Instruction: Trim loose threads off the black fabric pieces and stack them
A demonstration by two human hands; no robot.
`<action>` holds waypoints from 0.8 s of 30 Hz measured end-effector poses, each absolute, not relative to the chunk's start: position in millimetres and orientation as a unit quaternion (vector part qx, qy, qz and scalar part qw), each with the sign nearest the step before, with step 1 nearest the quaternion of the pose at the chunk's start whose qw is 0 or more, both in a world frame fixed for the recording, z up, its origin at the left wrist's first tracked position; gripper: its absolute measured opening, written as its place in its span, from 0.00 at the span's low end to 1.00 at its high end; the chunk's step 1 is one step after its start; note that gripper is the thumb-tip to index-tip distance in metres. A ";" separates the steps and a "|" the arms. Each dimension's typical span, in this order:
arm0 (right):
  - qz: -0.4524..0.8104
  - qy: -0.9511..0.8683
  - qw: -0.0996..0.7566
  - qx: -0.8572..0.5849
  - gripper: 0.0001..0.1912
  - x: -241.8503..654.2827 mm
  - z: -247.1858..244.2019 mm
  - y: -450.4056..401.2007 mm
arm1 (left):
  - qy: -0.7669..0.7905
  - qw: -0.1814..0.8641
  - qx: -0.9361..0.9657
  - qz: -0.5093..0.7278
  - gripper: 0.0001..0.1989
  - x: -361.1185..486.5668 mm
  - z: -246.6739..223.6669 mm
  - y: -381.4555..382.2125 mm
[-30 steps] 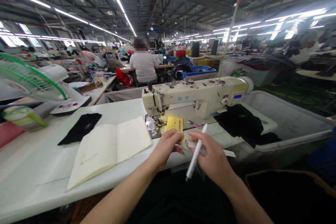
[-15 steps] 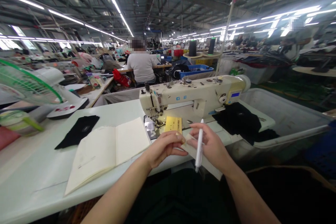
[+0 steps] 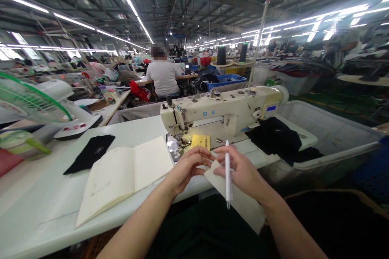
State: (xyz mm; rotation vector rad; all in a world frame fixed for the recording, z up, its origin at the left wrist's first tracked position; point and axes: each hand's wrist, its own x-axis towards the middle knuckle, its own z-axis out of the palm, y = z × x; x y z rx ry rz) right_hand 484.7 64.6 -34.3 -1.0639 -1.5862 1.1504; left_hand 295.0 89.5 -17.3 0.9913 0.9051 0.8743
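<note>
My right hand (image 3: pixel 243 172) is closed around a white pen (image 3: pixel 227 182) that stands nearly upright. The same hand also grips a long cream-coloured piece of paper (image 3: pixel 243 210), which slants down toward my lap. My left hand (image 3: pixel 190 168) has its fingers bent and pinched at the upper end of that paper. Just behind the hands, a yellow booklet (image 3: pixel 201 141) with dark print lies on the bed of a cream sewing machine (image 3: pixel 212 109). An open notebook (image 3: pixel 115 174) with mostly blank pages rests on the table left of my left hand.
A folded black cloth (image 3: pixel 91 153) lies beyond the notebook. More black fabric (image 3: pixel 273 135) is heaped right of the machine, by a large grey bin (image 3: pixel 331 129). At the left stand a green-rimmed fan (image 3: pixel 33 97) and a mug (image 3: pixel 21 145). Ahead sits a co-worker (image 3: pixel 163 77).
The paper has come further into view below my right hand and hangs lower. The pen has shifted slightly left and stands straighter. My left fingers have moved a little on the paper's end.
</note>
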 end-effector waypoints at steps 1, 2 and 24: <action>0.471 -0.636 0.437 -0.427 0.23 484.1 -36.0 64.4 | 0.406 0.693 0.448 0.393 0.09 295.5 -18.2 89.5; 0.477 -0.633 0.436 -0.427 0.23 483.5 -37.4 64.3 | 0.404 0.694 0.448 0.393 0.09 295.8 -18.9 89.5; 0.476 -0.595 0.469 -0.446 0.22 487.1 -25.9 72.5 | 0.404 0.582 0.517 0.481 0.13 277.1 -10.5 91.9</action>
